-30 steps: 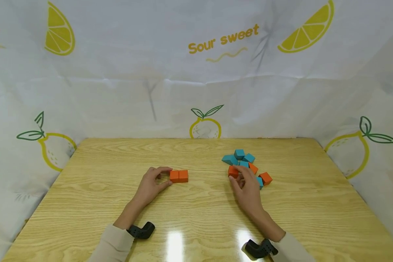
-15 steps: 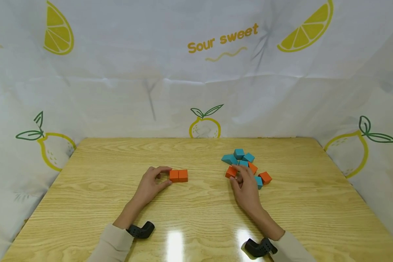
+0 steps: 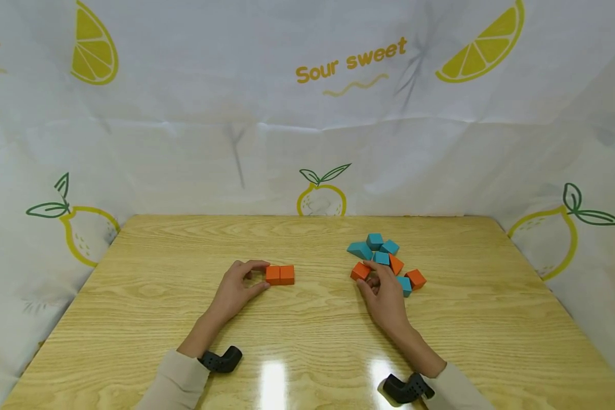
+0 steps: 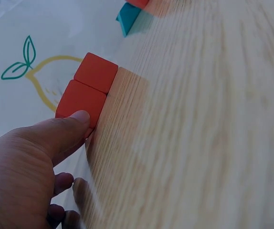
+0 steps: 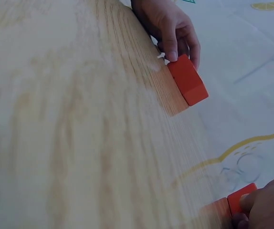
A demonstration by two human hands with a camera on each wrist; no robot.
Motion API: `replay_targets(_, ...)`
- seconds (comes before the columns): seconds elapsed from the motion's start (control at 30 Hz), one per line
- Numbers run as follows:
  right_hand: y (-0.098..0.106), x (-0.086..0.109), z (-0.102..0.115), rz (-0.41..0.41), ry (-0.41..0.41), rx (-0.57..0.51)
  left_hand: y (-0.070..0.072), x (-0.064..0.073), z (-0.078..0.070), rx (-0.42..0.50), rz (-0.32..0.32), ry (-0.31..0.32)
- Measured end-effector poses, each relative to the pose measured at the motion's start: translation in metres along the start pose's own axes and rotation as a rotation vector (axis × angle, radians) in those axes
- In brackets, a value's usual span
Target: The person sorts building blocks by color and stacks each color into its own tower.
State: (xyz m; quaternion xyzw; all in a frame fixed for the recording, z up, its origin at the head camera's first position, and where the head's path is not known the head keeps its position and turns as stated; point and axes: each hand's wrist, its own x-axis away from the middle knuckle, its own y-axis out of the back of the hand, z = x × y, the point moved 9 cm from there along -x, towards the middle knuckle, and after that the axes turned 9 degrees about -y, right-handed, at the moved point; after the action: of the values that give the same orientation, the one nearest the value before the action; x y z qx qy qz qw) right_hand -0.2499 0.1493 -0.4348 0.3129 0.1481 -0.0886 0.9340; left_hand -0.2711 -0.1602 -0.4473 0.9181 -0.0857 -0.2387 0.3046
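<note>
Two orange cube blocks stand side by side left of the middle of the table, their faces touching. My left hand (image 3: 234, 291) pinches the left orange block (image 4: 82, 102) between thumb and index finger; the right orange block (image 3: 287, 275) adjoins it. On the right side, my right hand (image 3: 386, 296) holds another orange block (image 3: 360, 271) by thumb and index finger, and this block sits turned at an angle. Its other fingers are curled beneath the palm. In the right wrist view, part of that block (image 5: 239, 198) is hidden behind the thumb.
Behind and right of my right hand lie several blue blocks (image 3: 374, 241), an orange triangular block (image 3: 396, 263) and an orange block (image 3: 416, 279). One blue block (image 3: 404, 286) is partly covered by the hand. A lemon-print white cloth (image 3: 184, 171) hangs behind the wooden table (image 3: 307, 330).
The orange block in my right hand has shifted slightly left, away from the blue blocks, and turned a little. My left hand and its two blocks stay in place.
</note>
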Motion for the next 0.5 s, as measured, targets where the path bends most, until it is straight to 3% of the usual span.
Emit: replay_targets(0.5, -0.0010, -0.0004, -0.0007, 0.017, -0.033, -0.001, 0.0002, -0.0009, -0.0015, -0.006, -0.001, -0.015)
